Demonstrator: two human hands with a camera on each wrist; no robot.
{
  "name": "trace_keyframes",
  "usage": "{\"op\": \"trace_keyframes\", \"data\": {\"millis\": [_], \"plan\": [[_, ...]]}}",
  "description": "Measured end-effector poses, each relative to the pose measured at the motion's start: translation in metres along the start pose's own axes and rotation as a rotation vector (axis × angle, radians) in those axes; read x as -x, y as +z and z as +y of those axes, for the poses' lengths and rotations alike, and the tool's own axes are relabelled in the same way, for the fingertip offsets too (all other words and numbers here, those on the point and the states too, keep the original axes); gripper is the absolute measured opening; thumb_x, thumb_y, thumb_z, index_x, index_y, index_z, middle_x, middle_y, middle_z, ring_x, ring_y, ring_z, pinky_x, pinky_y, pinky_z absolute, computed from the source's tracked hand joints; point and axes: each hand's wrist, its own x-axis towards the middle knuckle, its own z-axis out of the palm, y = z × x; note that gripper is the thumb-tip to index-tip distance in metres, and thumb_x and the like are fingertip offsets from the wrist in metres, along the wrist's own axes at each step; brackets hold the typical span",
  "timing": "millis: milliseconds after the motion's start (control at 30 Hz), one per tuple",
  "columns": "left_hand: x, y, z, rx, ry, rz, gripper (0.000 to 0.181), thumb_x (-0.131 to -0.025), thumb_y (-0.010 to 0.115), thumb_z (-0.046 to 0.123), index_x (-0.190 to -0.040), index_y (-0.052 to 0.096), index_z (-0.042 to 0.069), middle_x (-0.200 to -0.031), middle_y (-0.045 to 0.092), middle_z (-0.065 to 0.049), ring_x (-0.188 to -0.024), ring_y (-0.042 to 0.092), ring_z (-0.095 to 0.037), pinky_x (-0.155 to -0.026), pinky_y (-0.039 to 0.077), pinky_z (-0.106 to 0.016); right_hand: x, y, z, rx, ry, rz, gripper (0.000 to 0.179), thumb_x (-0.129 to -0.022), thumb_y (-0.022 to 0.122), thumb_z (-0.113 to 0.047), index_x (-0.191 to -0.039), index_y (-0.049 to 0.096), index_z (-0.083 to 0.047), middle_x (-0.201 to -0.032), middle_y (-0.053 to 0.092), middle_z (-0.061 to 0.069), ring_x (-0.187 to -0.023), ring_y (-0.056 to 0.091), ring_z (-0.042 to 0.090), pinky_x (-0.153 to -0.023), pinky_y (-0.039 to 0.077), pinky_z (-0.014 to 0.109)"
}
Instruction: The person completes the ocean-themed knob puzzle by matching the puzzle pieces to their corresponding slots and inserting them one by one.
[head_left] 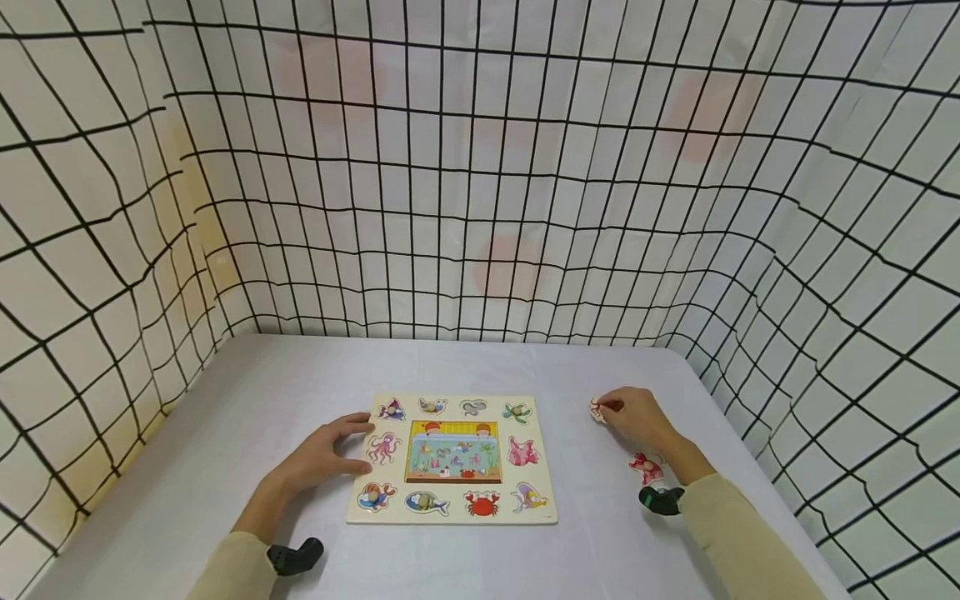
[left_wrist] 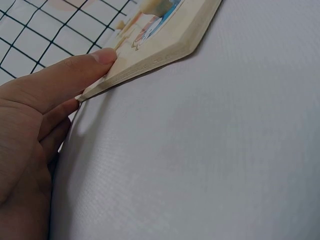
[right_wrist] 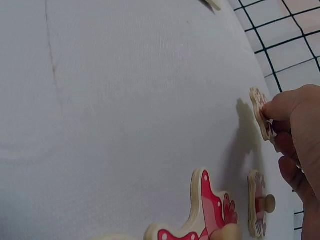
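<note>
A wooden peg puzzle board (head_left: 453, 408) with sea-animal pictures lies flat on the table. My left hand (head_left: 324, 452) is at its left side, fingers spread, with the thumb (left_wrist: 102, 57) resting on the edge. My right hand (head_left: 637, 417) pinches a small wooden puzzle piece (right_wrist: 257, 110) with reddish markings, right of the board. In the right wrist view this piece is tilted over its shadow. Below that hand lies a red piece with white dots (right_wrist: 212, 205) and a knob. Beside it is a pinkish knobbed piece (right_wrist: 254, 205), mostly hidden in the head view.
On the board, knobs stand on several pictures, among them a blue fish (head_left: 426, 502); others, such as the red crab (head_left: 482, 503), show no knob. White cloth covers the table (head_left: 300, 367). A black wire grid (head_left: 450, 192) encloses its back and sides.
</note>
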Motion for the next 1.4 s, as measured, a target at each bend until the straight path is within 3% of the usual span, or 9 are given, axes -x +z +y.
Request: {"op": "trace_keyframes", "data": {"millis": [1400], "plan": [[0.000, 0.000, 0.000, 0.012, 0.011, -0.004, 0.073, -0.078, 0.092, 0.030, -0.141, 0.063, 0.006, -0.158, 0.043, -0.019, -0.148, 0.028, -0.049, -0.115, 0.019, -0.072, -0.019, 0.015, -0.069, -0.024, -0.268, 0.010, 0.010, -0.091, 0.076, -0.008, -0.100, 0.081, -0.006, -0.088, 0.070, -0.008, -0.080, 0.060, 0.012, -0.070, 0.053, 0.031]]}}
